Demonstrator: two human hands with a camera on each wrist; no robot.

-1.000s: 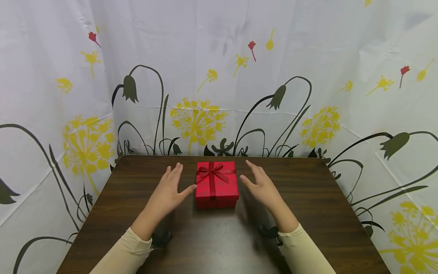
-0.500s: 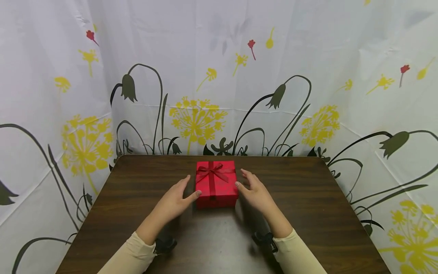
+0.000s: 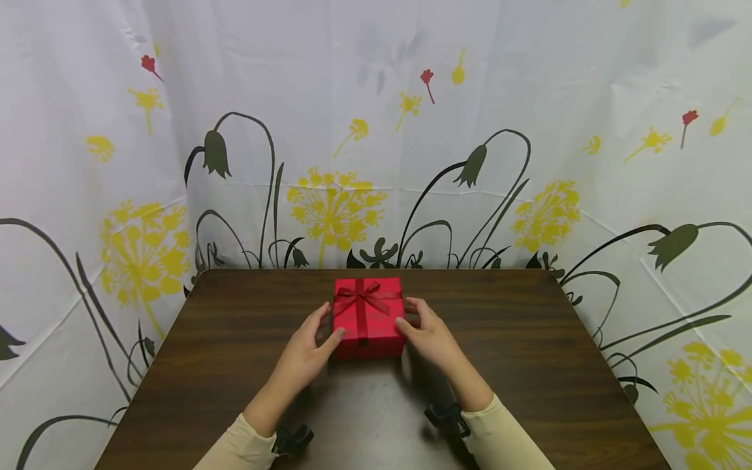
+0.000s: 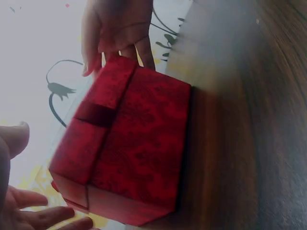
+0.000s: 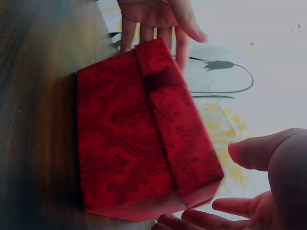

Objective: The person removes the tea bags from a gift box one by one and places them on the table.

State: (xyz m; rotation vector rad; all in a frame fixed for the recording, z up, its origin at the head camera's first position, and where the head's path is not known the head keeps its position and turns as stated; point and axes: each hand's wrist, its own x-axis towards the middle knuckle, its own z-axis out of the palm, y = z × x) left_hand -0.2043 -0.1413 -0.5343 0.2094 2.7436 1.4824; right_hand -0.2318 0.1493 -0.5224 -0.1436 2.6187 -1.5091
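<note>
- A red gift box [image 3: 373,324] is set on a dark wood-grained table [image 3: 235,326], near the middle of its far half; its lid is on, and a darker floral pattern is shown on its sides by the wrist views.
- The lid is crossed by a dark red ribbon [image 3: 362,297], tied in a bow on top.
- The left hand [image 3: 305,349] is placed just beside the left side of the box, its thumb and fingers parted and gently bent; nothing is gripped by it.
- The right hand [image 3: 431,333] is placed likewise at the right side, fingers loosely bent and thumb spread apart from them; nothing is gripped by it either.
- A gap is seen between each thumb and the box in the wrist views; whether the box is touched by any fingertip cannot be told.
- Cream sleeves [image 3: 508,434] are worn on both arms, and a black device [image 3: 294,439] is strapped at each wrist.
- Behind the table, a white curtain [image 3: 376,39] is hung, printed with yellow, red and dark green flowers.
</note>
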